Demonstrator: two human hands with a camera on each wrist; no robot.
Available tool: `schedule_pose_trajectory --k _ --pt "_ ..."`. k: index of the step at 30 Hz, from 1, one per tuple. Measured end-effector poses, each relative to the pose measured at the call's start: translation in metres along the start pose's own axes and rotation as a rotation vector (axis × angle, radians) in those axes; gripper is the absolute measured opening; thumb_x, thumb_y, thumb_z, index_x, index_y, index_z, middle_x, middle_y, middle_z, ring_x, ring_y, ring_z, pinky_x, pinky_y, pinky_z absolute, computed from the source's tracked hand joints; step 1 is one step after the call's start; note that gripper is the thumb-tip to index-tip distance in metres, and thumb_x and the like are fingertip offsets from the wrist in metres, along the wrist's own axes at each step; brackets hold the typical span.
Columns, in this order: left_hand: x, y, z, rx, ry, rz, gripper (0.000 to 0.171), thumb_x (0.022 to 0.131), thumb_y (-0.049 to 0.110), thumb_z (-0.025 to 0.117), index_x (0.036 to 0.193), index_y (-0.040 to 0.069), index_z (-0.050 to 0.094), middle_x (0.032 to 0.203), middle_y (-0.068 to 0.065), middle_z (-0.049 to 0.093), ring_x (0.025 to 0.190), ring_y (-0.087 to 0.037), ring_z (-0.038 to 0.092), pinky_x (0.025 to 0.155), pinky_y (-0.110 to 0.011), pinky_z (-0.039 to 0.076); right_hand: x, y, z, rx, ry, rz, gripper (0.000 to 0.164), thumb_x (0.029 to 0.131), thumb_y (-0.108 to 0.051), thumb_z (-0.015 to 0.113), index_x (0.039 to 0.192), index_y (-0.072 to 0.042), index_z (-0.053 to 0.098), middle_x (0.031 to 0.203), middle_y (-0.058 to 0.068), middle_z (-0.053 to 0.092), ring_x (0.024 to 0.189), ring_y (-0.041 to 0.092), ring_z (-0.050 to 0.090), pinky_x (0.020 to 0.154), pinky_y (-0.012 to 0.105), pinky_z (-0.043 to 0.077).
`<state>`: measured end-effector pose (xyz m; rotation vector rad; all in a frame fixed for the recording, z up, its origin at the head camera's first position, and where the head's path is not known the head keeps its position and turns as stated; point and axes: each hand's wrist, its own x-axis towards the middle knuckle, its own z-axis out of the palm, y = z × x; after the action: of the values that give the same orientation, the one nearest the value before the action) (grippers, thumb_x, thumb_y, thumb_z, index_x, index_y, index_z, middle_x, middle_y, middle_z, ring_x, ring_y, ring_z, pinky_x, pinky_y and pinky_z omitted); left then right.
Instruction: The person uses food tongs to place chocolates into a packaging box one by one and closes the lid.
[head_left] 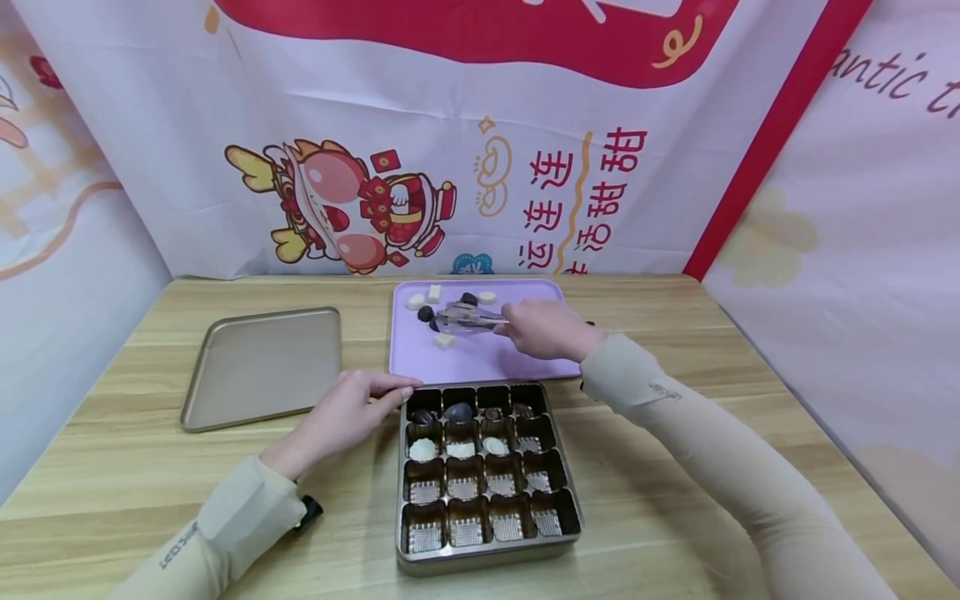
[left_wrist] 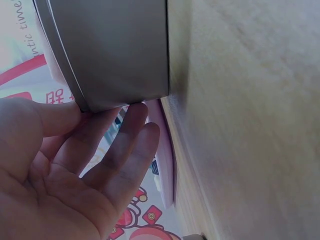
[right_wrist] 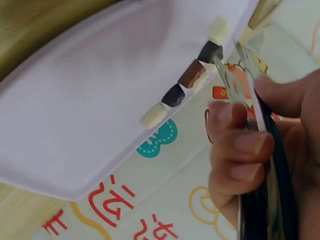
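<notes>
My right hand [head_left: 547, 327] grips a pair of tongs [head_left: 468, 317] with clear tips and dark handles. The tips hang over the purple tray [head_left: 510, 360], among white and dark chocolates [right_wrist: 173, 95]. Whether a chocolate sits between the tips I cannot tell. In the right wrist view, fingers and thumb wrap the tongs [right_wrist: 257, 107]. At its far left corner, a metal box [head_left: 491, 550] is held by my left hand [head_left: 348, 417], thumb [left_wrist: 62, 119] at the rim and fingers against the end wall. Its gold insert has dark chocolates in the far row and three white ones [head_left: 423, 450] in the second.
A flat bronze-coloured lid or tray [head_left: 262, 367] lies on the wooden table [head_left: 360, 542] to the left. Behind the purple tray hangs a printed cloth [head_left: 420, 92] with a cartoon figure and red characters. Another printed cloth [head_left: 862, 275] hangs at the right.
</notes>
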<state>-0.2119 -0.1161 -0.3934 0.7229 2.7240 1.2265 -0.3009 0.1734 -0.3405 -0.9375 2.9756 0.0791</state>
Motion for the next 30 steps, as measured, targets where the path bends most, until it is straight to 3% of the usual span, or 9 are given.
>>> schedule_pose_trajectory --k 6,11,17,24,30 --pt "0.001 0.001 0.000 0.001 -0.004 0.002 0.025 0.096 0.021 0.058 0.119 0.017 0.066 0.104 0.001 0.066 0.046 -0.011 0.039 0.047 -0.029 0.042 -0.007 -0.017 0.009 -0.141 0.143 -0.062 0.031 0.096 -0.037 0.056 0.083 -0.008 0.056 0.062 -0.001 0.048 0.052 0.015 0.050 0.047 0.031 0.044" --pt "0.001 0.001 -0.001 0.003 0.002 0.014 0.025 0.096 0.020 0.058 0.119 0.016 0.067 0.108 -0.001 0.066 0.050 -0.014 0.043 0.048 -0.029 0.042 -0.010 -0.029 0.018 -0.193 0.222 -0.036 0.031 0.091 -0.037 0.062 0.080 -0.008 0.059 0.060 0.000 0.047 0.047 0.015 0.047 0.039 0.031 0.039" --pt "0.000 0.001 0.000 0.012 0.006 0.019 0.025 0.096 0.020 0.058 0.119 0.017 0.067 0.107 -0.001 0.066 0.051 -0.014 0.044 0.048 -0.029 0.042 -0.011 -0.032 0.025 -0.118 0.211 -0.005 0.025 0.092 -0.032 0.063 0.082 -0.009 0.062 0.063 0.000 0.050 0.049 0.015 0.049 0.041 0.031 0.043" --pt "0.000 0.001 0.000 0.004 -0.001 0.014 0.025 0.096 0.020 0.058 0.119 0.016 0.066 0.105 0.000 0.066 0.048 -0.012 0.042 0.048 -0.029 0.042 -0.017 -0.025 0.017 0.011 0.148 0.033 0.024 0.094 -0.031 0.060 0.077 -0.014 0.058 0.061 -0.005 0.050 0.050 0.012 0.050 0.045 0.027 0.043" --pt "0.000 0.001 0.000 0.006 0.002 0.018 0.025 0.096 0.020 0.058 0.119 0.016 0.066 0.105 0.000 0.066 0.045 -0.010 0.038 0.047 -0.029 0.042 -0.034 -0.020 0.010 0.035 0.180 0.061 0.024 0.095 -0.032 0.059 0.079 -0.014 0.057 0.062 -0.004 0.050 0.051 0.013 0.048 0.044 0.027 0.040"
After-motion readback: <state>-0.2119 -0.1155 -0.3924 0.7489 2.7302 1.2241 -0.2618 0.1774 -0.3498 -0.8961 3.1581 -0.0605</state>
